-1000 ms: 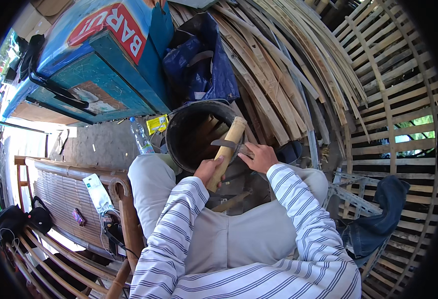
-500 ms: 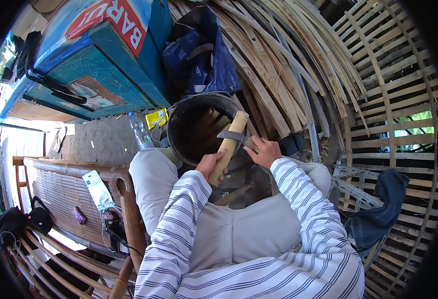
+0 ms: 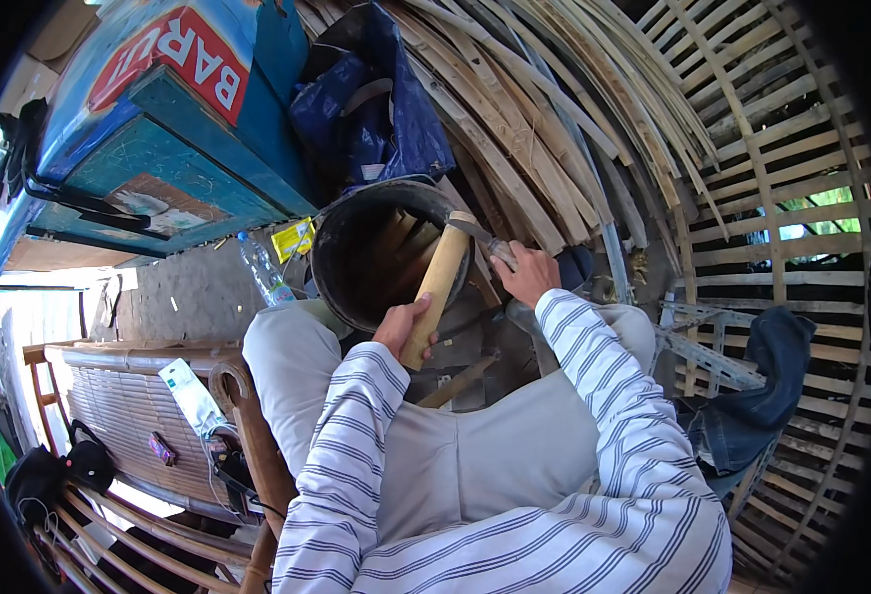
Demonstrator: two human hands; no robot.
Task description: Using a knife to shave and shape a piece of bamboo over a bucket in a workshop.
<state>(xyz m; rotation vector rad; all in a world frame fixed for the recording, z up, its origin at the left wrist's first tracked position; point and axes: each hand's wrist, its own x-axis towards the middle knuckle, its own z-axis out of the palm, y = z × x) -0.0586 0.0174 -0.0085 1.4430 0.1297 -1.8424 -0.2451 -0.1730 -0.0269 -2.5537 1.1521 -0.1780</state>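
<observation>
A pale length of bamboo (image 3: pixel 441 272) slants upward across the right side of a dark bucket. Its lower part is gripped by my left hand (image 3: pixel 406 329), fingers wrapped round it. In my right hand (image 3: pixel 529 274) is a knife (image 3: pixel 475 232), held by its handle with the blade pointing left. The blade lies against the bamboo near its top end. The black bucket (image 3: pixel 320 259) stands between my knees and has strips of wood or bamboo inside, partly in shadow.
Long wooden slats (image 3: pixel 514 129) are piled beyond the bucket, beside a blue plastic bag (image 3: pixel 420 139). A blue cabinet (image 3: pixel 188 158) stands far left. A water bottle (image 3: pixel 262 269) and yellow packet (image 3: pixel 294 240) lie near the bucket. A bamboo bench (image 3: pixel 118 396) is at left.
The knife has moved up along the bamboo, from below its top to near the upper end. My left hand has shifted slightly left and down the picture with the bamboo. The view has tilted a little.
</observation>
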